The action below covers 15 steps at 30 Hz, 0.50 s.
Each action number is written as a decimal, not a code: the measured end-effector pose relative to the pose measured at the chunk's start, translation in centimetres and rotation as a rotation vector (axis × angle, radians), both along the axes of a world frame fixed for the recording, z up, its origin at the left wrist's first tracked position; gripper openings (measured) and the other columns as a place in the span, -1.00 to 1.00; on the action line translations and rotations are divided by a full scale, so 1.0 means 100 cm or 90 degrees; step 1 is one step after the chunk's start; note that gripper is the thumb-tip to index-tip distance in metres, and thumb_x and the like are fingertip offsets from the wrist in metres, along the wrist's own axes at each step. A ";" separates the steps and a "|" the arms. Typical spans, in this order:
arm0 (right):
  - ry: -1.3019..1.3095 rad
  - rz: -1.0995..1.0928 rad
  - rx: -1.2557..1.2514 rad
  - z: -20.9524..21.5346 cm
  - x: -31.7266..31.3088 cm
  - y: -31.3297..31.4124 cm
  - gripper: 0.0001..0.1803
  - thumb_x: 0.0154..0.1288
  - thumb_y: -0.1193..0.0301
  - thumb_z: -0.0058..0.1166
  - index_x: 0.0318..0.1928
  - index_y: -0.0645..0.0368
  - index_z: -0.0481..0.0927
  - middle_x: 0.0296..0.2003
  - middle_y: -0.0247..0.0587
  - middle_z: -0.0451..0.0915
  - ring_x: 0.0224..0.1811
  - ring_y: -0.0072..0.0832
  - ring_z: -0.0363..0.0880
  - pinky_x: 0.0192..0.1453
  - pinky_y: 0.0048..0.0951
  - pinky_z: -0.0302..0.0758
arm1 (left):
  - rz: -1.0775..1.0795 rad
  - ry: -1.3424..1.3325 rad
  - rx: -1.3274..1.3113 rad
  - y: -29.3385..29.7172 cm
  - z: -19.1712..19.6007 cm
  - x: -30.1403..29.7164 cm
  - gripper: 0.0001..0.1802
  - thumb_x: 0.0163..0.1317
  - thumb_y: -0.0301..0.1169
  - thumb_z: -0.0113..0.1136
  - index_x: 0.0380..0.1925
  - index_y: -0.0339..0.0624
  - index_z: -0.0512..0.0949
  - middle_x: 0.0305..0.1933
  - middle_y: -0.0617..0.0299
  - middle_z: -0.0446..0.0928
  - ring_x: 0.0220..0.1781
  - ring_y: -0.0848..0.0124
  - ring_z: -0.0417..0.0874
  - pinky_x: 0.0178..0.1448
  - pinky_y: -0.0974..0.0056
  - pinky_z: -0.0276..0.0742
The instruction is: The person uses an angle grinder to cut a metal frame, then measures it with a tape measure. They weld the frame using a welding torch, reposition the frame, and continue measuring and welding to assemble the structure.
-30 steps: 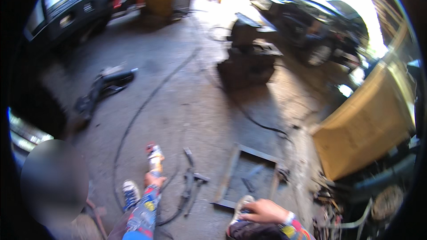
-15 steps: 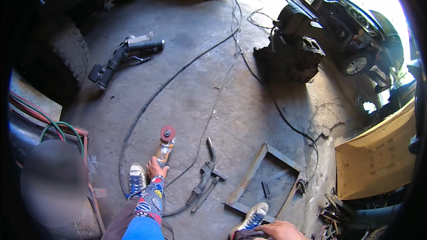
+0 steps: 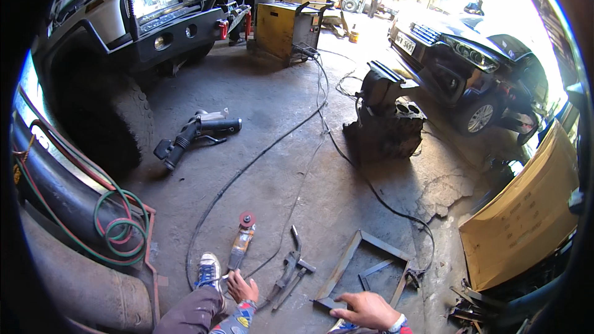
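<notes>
An angle grinder [image 3: 242, 244] with a red disc lies on the concrete floor, its disc end away from me. My left hand [image 3: 241, 287] is just behind the grinder's rear end, fingers apart and holding nothing that I can see. Palm down, my right hand [image 3: 369, 310] hovers over my right shoe, near the close corner of a rectangular metal frame [image 3: 344, 265]; its fingers are loosely spread. Between the hands, a welding gun [image 3: 289, 269] rests on the floor beside a hammer-like metal tool [image 3: 296, 284]. Part of my right shoe is hidden under the hand.
A black cable [image 3: 247, 170] loops across the floor from a yellow welding machine [image 3: 275, 29]. An engine block [image 3: 387, 133] stands ahead right, a black jointed part [image 3: 197, 133] ahead left. Gas cylinders [image 3: 93, 291] with hoses [image 3: 124, 229] line the left; a cardboard sheet [image 3: 526, 216] leans right.
My left hand has let go of the grinder, which stays on the floor, and drawn back toward me. My right hand has moved forward over my shoe. The view has tilted up.
</notes>
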State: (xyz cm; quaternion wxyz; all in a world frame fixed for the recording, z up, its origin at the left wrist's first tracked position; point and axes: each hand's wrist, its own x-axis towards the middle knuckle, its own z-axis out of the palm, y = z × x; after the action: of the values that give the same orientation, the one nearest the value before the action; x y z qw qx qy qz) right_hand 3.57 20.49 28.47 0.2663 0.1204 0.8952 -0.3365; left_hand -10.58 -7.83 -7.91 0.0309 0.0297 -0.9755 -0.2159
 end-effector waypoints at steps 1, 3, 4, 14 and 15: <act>0.030 -0.004 0.004 0.003 0.001 -0.002 -0.39 0.44 -0.15 0.15 0.14 0.12 0.68 -0.33 0.06 0.73 -0.22 0.02 0.74 -0.11 -0.10 0.62 | -0.010 0.001 0.033 -0.004 0.005 0.031 -0.24 0.08 -0.24 0.42 0.31 -0.10 0.38 0.38 -0.05 0.37 0.42 -0.09 0.36 0.42 -0.17 0.30; 0.100 -0.019 0.021 0.006 0.002 -0.001 -0.43 0.42 -0.12 0.16 0.08 0.11 0.68 -0.32 0.05 0.73 -0.20 0.02 0.74 -0.11 -0.07 0.63 | -0.026 -0.025 0.079 -0.008 0.012 0.085 -0.31 0.08 -0.27 0.40 0.26 -0.08 0.43 0.36 -0.03 0.39 0.42 -0.08 0.36 0.42 -0.18 0.29; 0.092 -0.040 0.047 0.004 0.005 0.001 -0.47 0.42 -0.10 0.17 0.03 0.11 0.69 -0.30 0.06 0.73 -0.17 0.04 0.74 -0.08 -0.02 0.64 | -0.030 -0.091 0.088 -0.012 0.015 0.116 -0.34 0.08 -0.28 0.39 0.24 -0.07 0.45 0.36 -0.02 0.39 0.42 -0.08 0.36 0.43 -0.19 0.27; 0.316 -0.530 -0.167 -0.086 0.062 0.082 -0.66 0.44 0.21 0.31 -0.26 0.29 0.67 -0.50 -0.40 0.58 -0.45 -0.68 0.45 -0.35 -0.49 0.42 | -0.297 -0.196 0.166 -0.032 -0.018 0.158 -0.81 0.40 -0.31 0.16 -0.23 -0.21 0.63 -0.23 -0.09 0.63 -0.15 -0.12 0.66 -0.04 -0.06 0.56; 0.284 -0.558 -0.110 -0.111 0.061 0.091 -0.67 0.43 0.21 0.32 -0.28 0.28 0.68 -0.51 -0.39 0.58 -0.46 -0.68 0.45 -0.35 -0.48 0.41 | -0.303 -0.183 0.156 -0.028 -0.018 0.150 -0.81 0.40 -0.32 0.17 -0.24 -0.22 0.62 -0.22 -0.09 0.63 -0.14 -0.11 0.66 -0.03 -0.05 0.56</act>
State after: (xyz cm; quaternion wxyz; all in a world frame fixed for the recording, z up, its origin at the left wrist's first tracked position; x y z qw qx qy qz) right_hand 9.69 29.61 17.35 -0.0893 0.3878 0.7644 -0.5072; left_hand 4.40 -10.68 -9.70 -0.1625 -0.1662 -0.9161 -0.3266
